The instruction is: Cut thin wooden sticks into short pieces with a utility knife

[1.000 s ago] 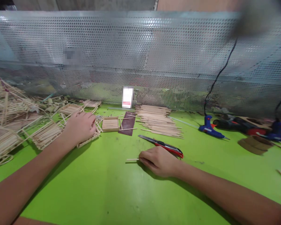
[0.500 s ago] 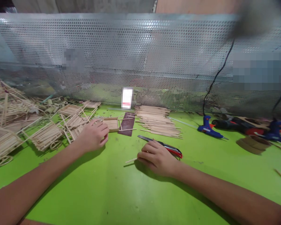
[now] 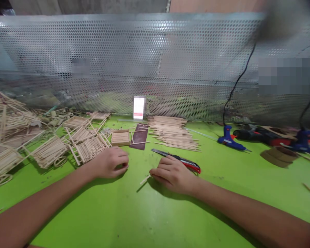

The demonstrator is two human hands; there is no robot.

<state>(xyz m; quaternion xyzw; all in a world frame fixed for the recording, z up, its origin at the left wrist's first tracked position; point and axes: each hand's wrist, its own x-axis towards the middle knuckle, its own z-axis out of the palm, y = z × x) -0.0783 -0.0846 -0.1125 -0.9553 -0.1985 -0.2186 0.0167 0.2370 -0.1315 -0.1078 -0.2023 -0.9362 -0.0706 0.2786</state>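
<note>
My right hand point(image 3: 170, 175) rests on the green table, its fingers closed on a short thin wooden stick point(image 3: 145, 179) that pokes out to the left. Right behind that hand lies a red and black utility knife point(image 3: 189, 163) with its blade out. My left hand point(image 3: 112, 162) is low over the table, fingers curled in; whatever it holds, if anything, is hidden. Just beyond the left hand stands a small wooden-stick frame point(image 3: 89, 150) filled with cut sticks. A small wooden tray point(image 3: 120, 137) sits farther back, beside a dark flat sheet point(image 3: 138, 137).
A stack of long thin sticks point(image 3: 173, 132) lies at the back centre. On the right are a blue glue gun point(image 3: 231, 139), a second blue glue gun point(image 3: 303, 141) and a brown ring point(image 3: 279, 156). Stick models point(image 3: 49, 151) crowd the left. A perforated metal screen point(image 3: 119, 62) runs behind.
My left hand has moved right and toward me, away from the frame filled with cut sticks. The stick in my right hand has tilted more steeply downward.
</note>
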